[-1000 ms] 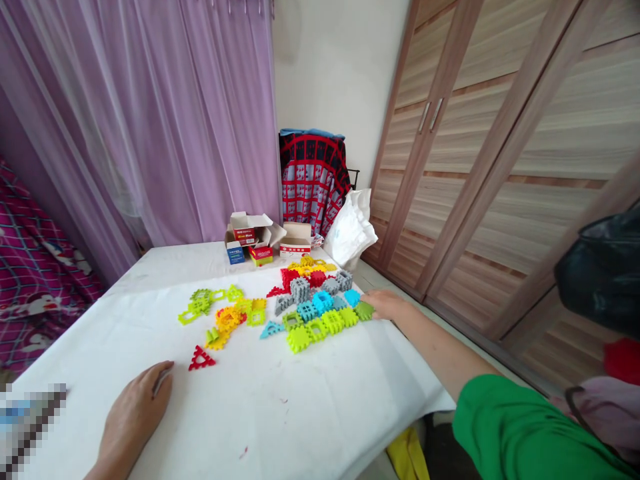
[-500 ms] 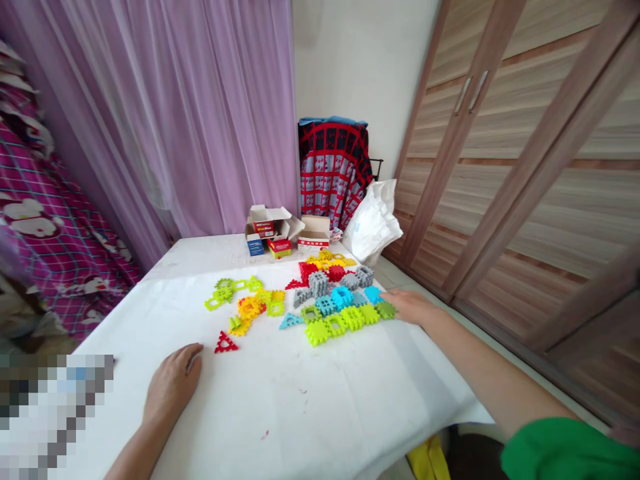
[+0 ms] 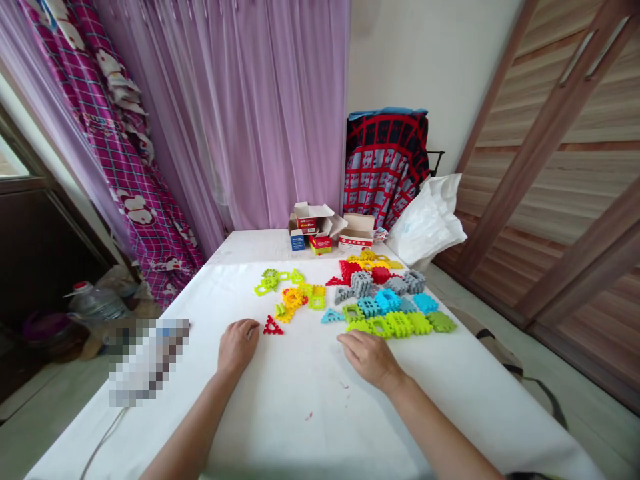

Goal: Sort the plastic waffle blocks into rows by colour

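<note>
My left hand rests on the white cloth with its fingers loosely bent and a gap by the thumb; nothing shows in it. Just beyond its fingertips lies a red triangular toothed building piece. My right hand is over the cloth, fingers stretched leftward, holding nothing I can see. Directly behind it runs a row of lime-green toothed building pieces. Blue pieces, grey pieces, red pieces and yellow pieces sit in groups farther back. A joined yellow and orange chain lies between the hands.
Opened small cardboard boxes stand at the table's far edge, beside a white plastic bag. More lime pieces lie left of centre. A cable trails over the left side. A wooden wardrobe stands right.
My right hand has come back from the far right end of the green and blue pieces to the front middle. The camera view has turned left. My left hand stays by the red triangle.
</note>
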The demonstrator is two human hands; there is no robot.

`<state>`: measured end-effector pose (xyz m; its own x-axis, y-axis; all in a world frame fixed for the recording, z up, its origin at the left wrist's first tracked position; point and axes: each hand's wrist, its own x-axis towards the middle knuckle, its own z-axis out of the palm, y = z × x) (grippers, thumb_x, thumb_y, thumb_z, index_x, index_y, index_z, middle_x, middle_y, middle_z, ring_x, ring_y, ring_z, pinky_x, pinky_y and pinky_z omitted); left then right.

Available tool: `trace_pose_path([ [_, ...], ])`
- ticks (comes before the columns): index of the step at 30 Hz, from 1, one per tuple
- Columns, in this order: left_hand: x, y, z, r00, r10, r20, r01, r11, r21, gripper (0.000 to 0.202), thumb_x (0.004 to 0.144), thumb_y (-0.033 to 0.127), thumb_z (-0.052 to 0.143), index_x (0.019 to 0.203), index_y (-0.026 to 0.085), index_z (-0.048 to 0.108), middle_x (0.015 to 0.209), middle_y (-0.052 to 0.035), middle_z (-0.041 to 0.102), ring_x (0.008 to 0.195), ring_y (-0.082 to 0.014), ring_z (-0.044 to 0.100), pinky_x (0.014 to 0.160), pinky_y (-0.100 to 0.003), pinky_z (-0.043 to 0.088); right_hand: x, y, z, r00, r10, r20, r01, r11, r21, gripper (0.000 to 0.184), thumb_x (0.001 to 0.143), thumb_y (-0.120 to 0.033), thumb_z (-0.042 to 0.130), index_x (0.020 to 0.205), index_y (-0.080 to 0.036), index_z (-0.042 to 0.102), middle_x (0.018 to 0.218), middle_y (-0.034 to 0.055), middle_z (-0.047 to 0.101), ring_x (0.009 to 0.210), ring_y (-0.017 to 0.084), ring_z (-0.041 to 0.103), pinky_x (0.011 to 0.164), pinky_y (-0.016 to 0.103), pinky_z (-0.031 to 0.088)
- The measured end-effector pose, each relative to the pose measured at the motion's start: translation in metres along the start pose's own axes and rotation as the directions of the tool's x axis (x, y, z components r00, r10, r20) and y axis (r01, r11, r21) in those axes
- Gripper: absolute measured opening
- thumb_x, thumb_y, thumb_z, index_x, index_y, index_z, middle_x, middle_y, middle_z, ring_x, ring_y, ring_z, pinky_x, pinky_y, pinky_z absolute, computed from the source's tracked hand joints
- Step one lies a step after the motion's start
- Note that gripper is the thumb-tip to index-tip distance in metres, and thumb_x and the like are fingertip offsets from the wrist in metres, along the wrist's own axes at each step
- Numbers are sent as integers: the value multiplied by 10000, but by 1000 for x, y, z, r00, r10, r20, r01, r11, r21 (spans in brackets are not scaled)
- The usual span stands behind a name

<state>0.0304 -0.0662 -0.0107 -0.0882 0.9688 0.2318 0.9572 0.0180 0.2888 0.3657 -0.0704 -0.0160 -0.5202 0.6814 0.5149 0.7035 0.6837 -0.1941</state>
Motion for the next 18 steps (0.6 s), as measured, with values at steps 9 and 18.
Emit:
trace_pose_path([
  [9, -10, 8, -1, 978, 189, 84, -190, 982, 6, 349, 900, 425, 463, 1186, 346, 648, 1336, -73, 572, 1195, -269, 536, 985, -444, 394, 18, -38, 40, 995, 12, 100, -14, 1000, 27, 239, 819, -81, 502, 919, -223, 667, 807, 21, 665, 811, 160, 610, 747, 245, 453],
  [18, 2, 16, -8, 942, 307, 135, -298, 951, -84, 259, 885, 380, 489, 913, 218, 690, 1240, -101, 632, 1127, -272, 580, 985, -438, 416, 15, -37, 42, 992, 72, 107, -76, 996, 35, 250, 830, -80, 486, 928, -221, 669, 811, 27, 666, 804, 170, 615, 753, 261, 465],
])
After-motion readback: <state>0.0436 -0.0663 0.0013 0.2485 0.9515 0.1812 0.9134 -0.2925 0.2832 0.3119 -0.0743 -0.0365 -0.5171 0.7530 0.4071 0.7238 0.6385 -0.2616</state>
